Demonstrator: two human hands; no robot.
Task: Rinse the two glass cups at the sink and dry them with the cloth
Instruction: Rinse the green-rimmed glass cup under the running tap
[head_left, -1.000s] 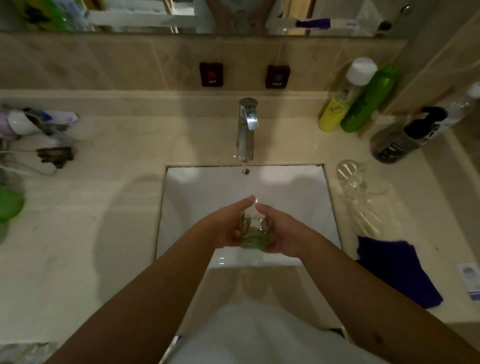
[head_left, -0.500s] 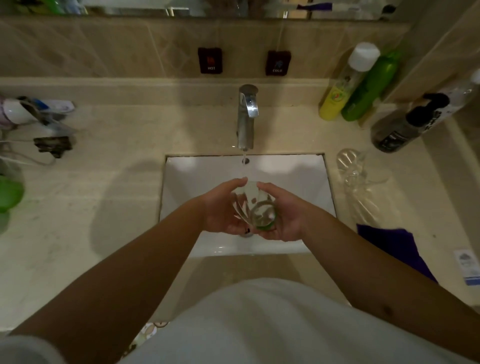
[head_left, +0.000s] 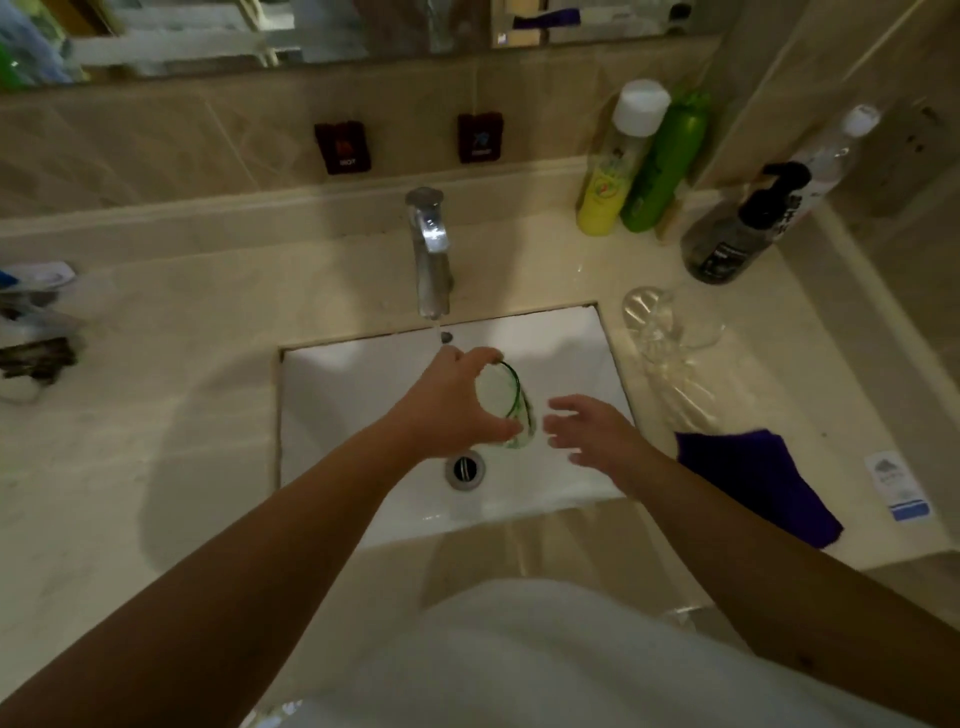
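Observation:
My left hand (head_left: 447, 405) grips a clear glass cup with a green rim (head_left: 506, 402), tipped on its side over the white sink basin (head_left: 353, 410), just below the chrome tap (head_left: 431, 254). A thin stream of water runs from the spout. My right hand (head_left: 592, 426) hovers beside the cup with fingers spread, holding nothing. A second glass cup (head_left: 665, 322) lies on the counter right of the basin. The dark purple cloth (head_left: 753, 478) rests on the counter in front of that cup.
Yellow and green bottles (head_left: 639, 166) and a dark pump bottle (head_left: 737, 234) stand at the back right. The drain (head_left: 465, 469) sits in the basin centre. Toiletries (head_left: 31, 322) clutter the left counter. A small packet (head_left: 898, 483) lies at the right edge.
My right hand has let go of the cup and moved off to the right. The left hand alone now holds the cup, tipped over and shifted toward the tap.

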